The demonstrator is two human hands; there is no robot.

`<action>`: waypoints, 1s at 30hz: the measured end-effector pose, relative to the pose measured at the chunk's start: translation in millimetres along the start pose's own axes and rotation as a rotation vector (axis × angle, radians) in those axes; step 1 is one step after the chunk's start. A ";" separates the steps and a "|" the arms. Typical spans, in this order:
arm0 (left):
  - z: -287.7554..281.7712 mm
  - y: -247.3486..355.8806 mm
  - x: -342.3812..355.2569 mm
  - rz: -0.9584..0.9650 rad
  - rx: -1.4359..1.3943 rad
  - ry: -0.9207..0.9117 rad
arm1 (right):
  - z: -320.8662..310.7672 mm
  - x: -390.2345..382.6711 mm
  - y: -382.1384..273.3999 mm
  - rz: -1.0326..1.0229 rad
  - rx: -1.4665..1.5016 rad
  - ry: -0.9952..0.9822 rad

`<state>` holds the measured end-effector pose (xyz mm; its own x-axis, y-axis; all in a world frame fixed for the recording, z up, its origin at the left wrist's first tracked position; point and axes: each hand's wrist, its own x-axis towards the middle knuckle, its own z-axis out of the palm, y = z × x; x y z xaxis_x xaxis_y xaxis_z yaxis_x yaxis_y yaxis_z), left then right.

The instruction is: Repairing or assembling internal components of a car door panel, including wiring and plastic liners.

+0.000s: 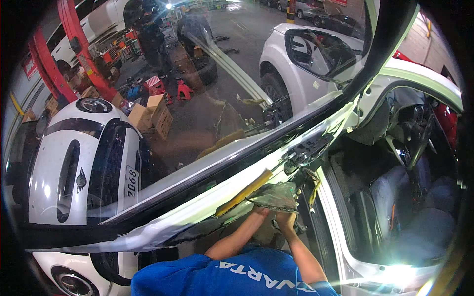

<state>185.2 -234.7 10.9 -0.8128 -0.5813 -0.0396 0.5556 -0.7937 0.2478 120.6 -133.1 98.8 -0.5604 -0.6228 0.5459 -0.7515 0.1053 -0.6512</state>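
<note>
Both my forearms reach up from blue sleeves to the inner side of an opened car door [182, 217], whose trim panel is off. My left hand [261, 210] goes in under a loose, crumpled sheet of plastic film [276, 197], which hides its fingers. Close beside it on the right, my right hand [285, 220] is closed at the film's lower edge; what it holds is hidden. A yellowish foam strip [244, 193] lies along the door left of the film. Right of the film hangs a wire harness [313, 190], and a black switch unit [306, 152] sits above.
The door's window glass [222, 98] slants across the view. At right is the car's cabin with a seat [390, 197] and steering wheel [412, 138]. Beyond the glass stand white cars [311, 54], cardboard boxes [153, 116], red jack stands [184, 90] and a red lift post [84, 52].
</note>
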 end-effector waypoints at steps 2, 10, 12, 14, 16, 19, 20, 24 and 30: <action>-0.7 -1.0 -0.2 -0.002 -0.015 -0.001 | -2.5 1.4 -3.9 0.063 0.029 -0.017; -1.9 -2.5 -0.9 -0.008 -0.096 -0.005 | -3.5 1.6 -3.2 0.159 -0.011 -0.087; -2.7 -2.6 -1.8 0.003 -0.120 -0.009 | -2.7 1.5 -2.0 0.192 0.070 -0.076; -3.8 -2.4 -2.9 -0.001 -0.161 -0.016 | -2.8 3.4 -2.0 0.245 0.098 -0.081; -5.2 -2.0 -3.8 0.021 -0.133 -0.009 | -3.9 6.6 -3.5 0.308 0.125 -0.081; -6.8 -1.8 -3.0 0.006 -0.381 -0.130 | -7.6 11.3 -6.6 0.189 0.028 -0.082; -6.8 -2.6 -3.2 0.006 -0.332 -0.050 | -8.9 12.1 -7.7 0.177 0.019 -0.079; -6.6 -3.6 -2.6 -0.001 -0.242 0.008 | -10.5 7.7 -9.1 0.215 0.040 -0.093; -3.0 -4.5 -3.8 -0.002 -0.206 0.057 | 0.4 -0.9 10.7 0.190 0.249 -0.109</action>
<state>186.3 -229.5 7.1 -0.8058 -0.5844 -0.0958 0.5831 -0.8112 0.0446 113.1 -131.7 91.1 -0.6317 -0.6907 0.3521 -0.5217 0.0428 -0.8521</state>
